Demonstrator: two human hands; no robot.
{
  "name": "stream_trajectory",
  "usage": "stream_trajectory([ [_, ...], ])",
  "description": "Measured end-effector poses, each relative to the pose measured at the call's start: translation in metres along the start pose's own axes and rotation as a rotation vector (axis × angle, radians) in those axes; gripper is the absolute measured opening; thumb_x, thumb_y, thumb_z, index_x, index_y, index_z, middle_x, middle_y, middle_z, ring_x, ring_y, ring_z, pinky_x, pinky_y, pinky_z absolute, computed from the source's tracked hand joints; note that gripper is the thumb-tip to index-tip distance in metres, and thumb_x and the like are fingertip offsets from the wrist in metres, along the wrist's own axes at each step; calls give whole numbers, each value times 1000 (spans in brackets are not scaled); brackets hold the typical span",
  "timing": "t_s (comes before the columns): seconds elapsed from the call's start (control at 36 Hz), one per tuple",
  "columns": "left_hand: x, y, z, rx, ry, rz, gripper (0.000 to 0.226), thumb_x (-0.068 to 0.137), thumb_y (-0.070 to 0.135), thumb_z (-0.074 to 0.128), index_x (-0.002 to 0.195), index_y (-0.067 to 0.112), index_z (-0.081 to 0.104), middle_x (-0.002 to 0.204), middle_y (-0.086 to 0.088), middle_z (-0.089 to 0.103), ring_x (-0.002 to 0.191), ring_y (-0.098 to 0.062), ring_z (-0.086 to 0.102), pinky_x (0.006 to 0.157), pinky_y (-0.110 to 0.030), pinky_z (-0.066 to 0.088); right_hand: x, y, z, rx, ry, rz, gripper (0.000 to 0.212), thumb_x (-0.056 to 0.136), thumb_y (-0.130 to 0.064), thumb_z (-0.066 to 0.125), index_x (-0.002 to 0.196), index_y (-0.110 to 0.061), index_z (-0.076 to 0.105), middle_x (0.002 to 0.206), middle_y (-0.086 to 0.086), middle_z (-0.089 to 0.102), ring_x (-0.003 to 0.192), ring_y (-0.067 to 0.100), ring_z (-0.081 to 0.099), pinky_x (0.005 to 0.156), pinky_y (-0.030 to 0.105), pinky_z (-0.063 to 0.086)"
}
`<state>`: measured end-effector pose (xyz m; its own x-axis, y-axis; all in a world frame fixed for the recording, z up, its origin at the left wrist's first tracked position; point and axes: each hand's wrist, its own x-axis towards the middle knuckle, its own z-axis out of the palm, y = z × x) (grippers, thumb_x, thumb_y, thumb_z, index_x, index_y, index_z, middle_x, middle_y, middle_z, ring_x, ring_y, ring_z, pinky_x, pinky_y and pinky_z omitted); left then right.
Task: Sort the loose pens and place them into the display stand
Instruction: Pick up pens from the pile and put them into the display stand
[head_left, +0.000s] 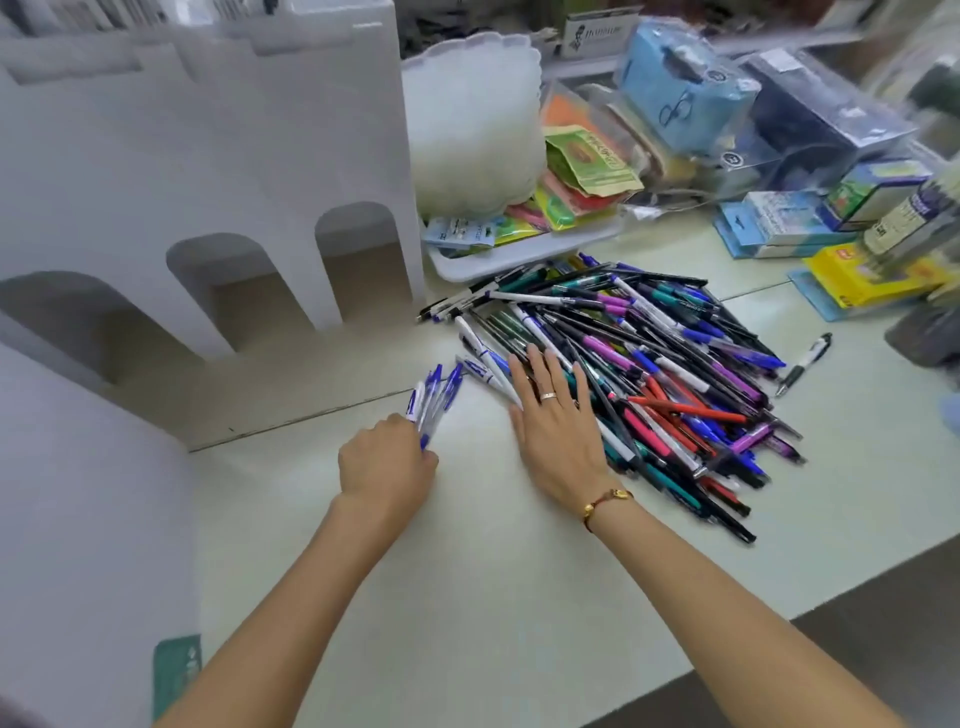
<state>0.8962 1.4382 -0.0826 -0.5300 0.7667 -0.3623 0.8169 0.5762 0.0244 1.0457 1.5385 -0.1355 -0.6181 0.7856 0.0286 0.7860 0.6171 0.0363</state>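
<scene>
So we've got our left hand curled round a small bunch of blue pens, tips fanned toward the display stand — prob. one colour gathered before slotting it in. Our right hand lies flat, fingers straight, on the near edge of the pen pile, holding nothing, likely combing for more blues. Pile sits on the table, right of the stand. Labels on boxes behind — too blurred to read.
</scene>
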Motion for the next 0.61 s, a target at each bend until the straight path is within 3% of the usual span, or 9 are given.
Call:
stream_trajectory([
  [0.08, -7, -18, 1, -52, -7, -29, 27, 95, 32, 44, 107, 9, 51, 110, -10, 60, 98, -31, 57, 69, -29, 35, -18, -5, -1, 58, 17, -26, 52, 95, -28, 31, 142, -10, 45, 145, 12, 46, 135, 29, 42, 111, 50, 16],
  [0.17, -11, -32, 3, -155, -32, -75, 26, 91, 37, 49, 96, 12, 54, 99, -7, 63, 83, -29, 53, 66, -29, 37, -39, -12, -4, 157, 85, -4, 54, 86, -14, 55, 139, -17, 47, 140, 10, 50, 130, 29, 44, 111, 46, 17],
  [0.25, -12, -40, 7, -293, -96, -89, 20, 83, 38, 56, 86, 19, 60, 84, 1, 68, 80, -25, 62, 61, -27, 40, -60, -25, -8, 229, 70, 34, 64, 74, -6, 63, 134, -23, 50, 134, 6, 49, 125, 25, 40, 102, 45, 28],
  [0.33, -17, -36, 10, -372, -166, -73, 21, 78, 39, 63, 72, 21, 56, 72, 5, 68, 70, -20, 65, 58, -24, 42, -74, -36, -10, 317, 25, 74, 58, 75, -12, 62, 131, -25, 53, 133, 9, 51, 122, 25, 41, 92, 44, 43],
  [0.44, -27, -28, 13, -494, -137, -58, 24, 80, 47, 65, 75, 25, 58, 82, 5, 69, 79, -22, 65, 68, -27, 48, -76, -34, -16, 405, 15, 81, 54, 81, -17, 63, 133, -22, 49, 132, 6, 49, 121, 25, 46, 90, 39, 42],
  [0.53, -27, -18, 8, -620, -32, -87, 30, 83, 48, 63, 100, 23, 60, 98, 1, 70, 88, -28, 66, 80, -32, 51, -67, -32, -27, 420, -30, 158, 66, 85, -29, 58, 144, -15, 32, 142, 3, 40, 128, 23, 39, 96, 39, 30],
  [0.61, -18, -4, 0, -567, -51, -62, 35, 84, 51, 61, 96, 19, 53, 102, -5, 69, 89, -32, 65, 79, -32, 48, -56, -35, -38, 388, -126, 197, 60, 93, -37, 45, 147, -16, 27, 147, 2, 31, 131, 21, 30, 100, 38, 21],
])
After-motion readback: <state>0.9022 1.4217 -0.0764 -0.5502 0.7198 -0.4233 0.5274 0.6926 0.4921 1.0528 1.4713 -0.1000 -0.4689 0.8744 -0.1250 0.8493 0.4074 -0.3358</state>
